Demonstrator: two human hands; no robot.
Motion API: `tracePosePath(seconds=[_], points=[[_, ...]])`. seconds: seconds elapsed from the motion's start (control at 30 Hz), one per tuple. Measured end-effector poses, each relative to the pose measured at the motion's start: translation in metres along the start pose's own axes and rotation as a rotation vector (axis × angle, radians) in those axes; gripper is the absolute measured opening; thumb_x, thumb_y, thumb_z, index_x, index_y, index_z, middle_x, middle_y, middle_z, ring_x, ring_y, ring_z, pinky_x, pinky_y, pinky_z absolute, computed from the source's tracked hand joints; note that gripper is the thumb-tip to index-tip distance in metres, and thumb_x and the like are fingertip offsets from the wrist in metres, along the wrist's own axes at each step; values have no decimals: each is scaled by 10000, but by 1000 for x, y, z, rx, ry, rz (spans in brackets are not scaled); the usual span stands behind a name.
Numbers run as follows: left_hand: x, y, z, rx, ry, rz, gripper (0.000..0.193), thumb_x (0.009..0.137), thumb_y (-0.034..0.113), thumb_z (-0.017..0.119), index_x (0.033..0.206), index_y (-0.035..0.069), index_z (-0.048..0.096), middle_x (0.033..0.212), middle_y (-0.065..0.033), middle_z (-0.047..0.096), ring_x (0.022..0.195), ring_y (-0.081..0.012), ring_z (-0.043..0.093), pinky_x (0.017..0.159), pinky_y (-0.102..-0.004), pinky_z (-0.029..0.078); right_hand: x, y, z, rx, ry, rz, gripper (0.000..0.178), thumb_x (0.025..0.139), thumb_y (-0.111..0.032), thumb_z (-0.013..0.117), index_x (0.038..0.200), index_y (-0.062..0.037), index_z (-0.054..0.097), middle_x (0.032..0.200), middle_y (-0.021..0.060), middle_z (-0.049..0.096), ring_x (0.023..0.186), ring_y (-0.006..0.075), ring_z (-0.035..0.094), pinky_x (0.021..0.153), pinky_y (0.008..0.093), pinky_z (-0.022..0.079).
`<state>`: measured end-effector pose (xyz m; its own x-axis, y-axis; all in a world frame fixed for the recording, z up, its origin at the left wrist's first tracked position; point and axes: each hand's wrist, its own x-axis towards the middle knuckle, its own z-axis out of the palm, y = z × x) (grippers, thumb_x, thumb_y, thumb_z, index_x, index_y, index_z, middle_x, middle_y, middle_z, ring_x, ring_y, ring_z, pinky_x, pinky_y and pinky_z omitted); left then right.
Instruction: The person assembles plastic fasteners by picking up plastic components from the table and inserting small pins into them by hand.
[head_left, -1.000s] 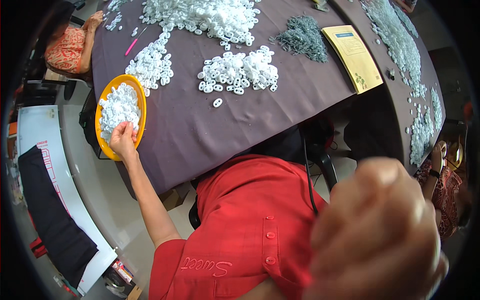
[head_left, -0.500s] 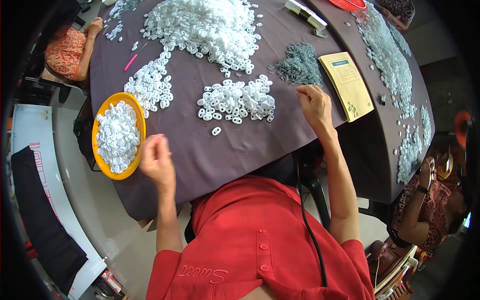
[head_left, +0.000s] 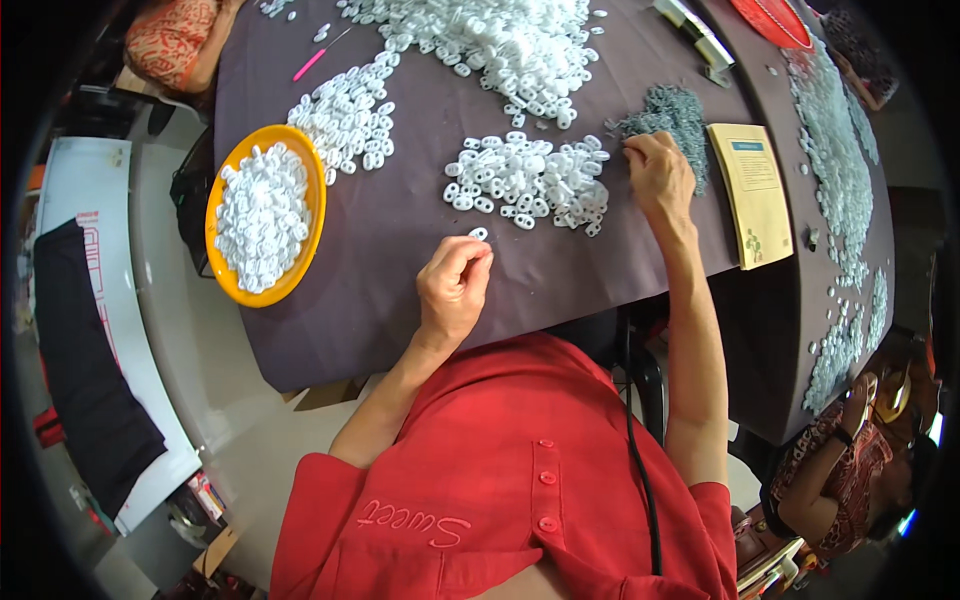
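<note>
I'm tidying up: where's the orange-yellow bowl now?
In the head view, the orange-yellow bowl of white two-holed pieces sits at the left edge of the table, left of the person's left hand.

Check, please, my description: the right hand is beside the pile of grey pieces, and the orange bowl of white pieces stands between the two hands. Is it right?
Not quite: the head view shows the orange bowl of white pieces left of the left hand, not between the hands. The right hand is indeed beside the pile of grey pieces.
</note>
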<state>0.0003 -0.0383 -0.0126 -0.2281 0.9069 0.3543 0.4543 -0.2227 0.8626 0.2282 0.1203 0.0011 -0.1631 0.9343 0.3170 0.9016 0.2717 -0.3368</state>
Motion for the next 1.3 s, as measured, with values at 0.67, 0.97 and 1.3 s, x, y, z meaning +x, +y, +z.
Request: tracePosePath(seconds=[0.67,0.97,1.3], points=[[43,7,23,537,-150,151,98,732,84,644,819,102,604,779,-38,523,713,-239,572,580,-349,459,-26,6,-14,222,77,74,82,762,-81,593,841,-61,605,812,92,579,750,282,581,659,352,453],[48,15,20,512,-242,136,109,722,76,638,805,96,571,788,-44,526,721,-246,565,599,-354,452,-10,-2,-3,82,40,52,103,773,-156,606,845,-90,640,800,57,567,793,238,575,669,347,455],[38,17,16,391,-237,104,126,738,60,632,861,66,603,757,-68,542,671,-255,563,581,-344,449,-15,-3,-9,158,5,16,107,776,-147,600,831,-72,654,758,83,590,714,247,595,623,331,460]])
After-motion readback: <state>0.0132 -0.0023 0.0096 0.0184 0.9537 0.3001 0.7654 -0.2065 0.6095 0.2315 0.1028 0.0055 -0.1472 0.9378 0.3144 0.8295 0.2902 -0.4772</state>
